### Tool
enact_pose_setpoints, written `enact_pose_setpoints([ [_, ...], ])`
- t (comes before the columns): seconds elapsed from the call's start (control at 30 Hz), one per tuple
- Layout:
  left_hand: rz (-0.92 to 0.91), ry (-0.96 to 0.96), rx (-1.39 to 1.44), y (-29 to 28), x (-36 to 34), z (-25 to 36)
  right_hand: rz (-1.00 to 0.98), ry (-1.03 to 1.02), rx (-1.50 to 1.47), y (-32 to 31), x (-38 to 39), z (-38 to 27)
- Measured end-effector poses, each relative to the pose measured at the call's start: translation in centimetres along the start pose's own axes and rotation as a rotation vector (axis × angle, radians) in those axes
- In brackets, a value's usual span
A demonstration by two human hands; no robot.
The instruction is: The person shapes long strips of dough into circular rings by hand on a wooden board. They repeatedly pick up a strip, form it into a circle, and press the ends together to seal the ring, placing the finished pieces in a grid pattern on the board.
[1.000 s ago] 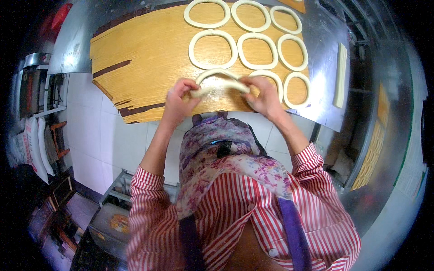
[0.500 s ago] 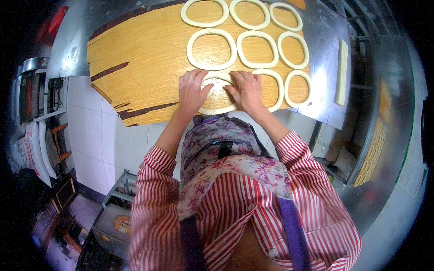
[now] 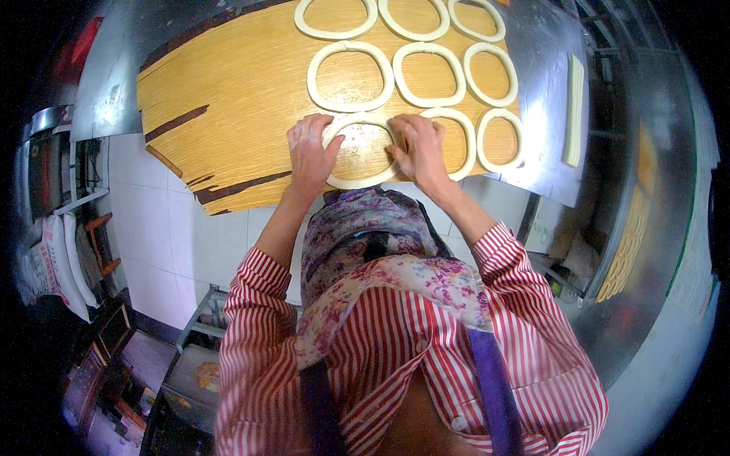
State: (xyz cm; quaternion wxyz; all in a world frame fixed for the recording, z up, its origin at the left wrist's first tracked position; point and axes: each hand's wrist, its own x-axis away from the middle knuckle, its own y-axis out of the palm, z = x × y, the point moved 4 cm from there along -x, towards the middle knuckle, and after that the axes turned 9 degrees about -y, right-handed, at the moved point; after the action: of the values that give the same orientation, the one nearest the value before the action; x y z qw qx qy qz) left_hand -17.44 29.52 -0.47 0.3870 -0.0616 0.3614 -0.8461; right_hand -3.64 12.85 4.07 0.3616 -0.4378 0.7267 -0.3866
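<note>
A pale dough ring (image 3: 361, 184) lies on the wooden board (image 3: 228, 99) at its front edge, between my two hands. My left hand (image 3: 310, 156) rests at the ring's left side, fingers outside and thumb across the strip. Over the right side curls my right hand (image 3: 423, 152), its thumb pointing inward and its fingers bent round the dough. Part of the strip is hidden under each hand. Just to the right lies another dough ring (image 3: 470, 140), its left portion covered by my right hand.
More dough rings (image 3: 350, 108) sit in rows on the board's right half. A bundle of long dough strips (image 3: 575, 110) lies on the metal tabletop (image 3: 544, 140) at right. White sacks (image 3: 65, 262) stand at far left. A tray of shaped pieces (image 3: 627, 243) is at far right.
My hands have moved apart from the top of the front ring to its sides. The ring now looks rounder and more open at the top. The view has shifted slightly.
</note>
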Motion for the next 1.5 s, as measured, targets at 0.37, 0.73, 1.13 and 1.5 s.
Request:
enact_pose_setpoints([
  [0.37, 0.056, 0.003, 0.105, 2.1, 0.5, -1.7, -0.056, -0.109, -0.012, -0.3, 3.7, -2.4],
  [0.73, 0.183, -0.227, 0.108, 0.1, -2.7, 5.1, 0.451, 0.824, 0.476, -18.0, 17.1, 29.4],
  [1.13, -0.288, 0.278, 0.276, 21.2, -17.9, 27.4, 0.476, 1.193, 0.331, -23.1, 22.5, 41.8],
  [1.5, -0.705, 1.079, -0.228, 51.7, -25.9, 49.5, 0.434, 1.347, 0.085, -21.8, 18.3, 37.7],
])
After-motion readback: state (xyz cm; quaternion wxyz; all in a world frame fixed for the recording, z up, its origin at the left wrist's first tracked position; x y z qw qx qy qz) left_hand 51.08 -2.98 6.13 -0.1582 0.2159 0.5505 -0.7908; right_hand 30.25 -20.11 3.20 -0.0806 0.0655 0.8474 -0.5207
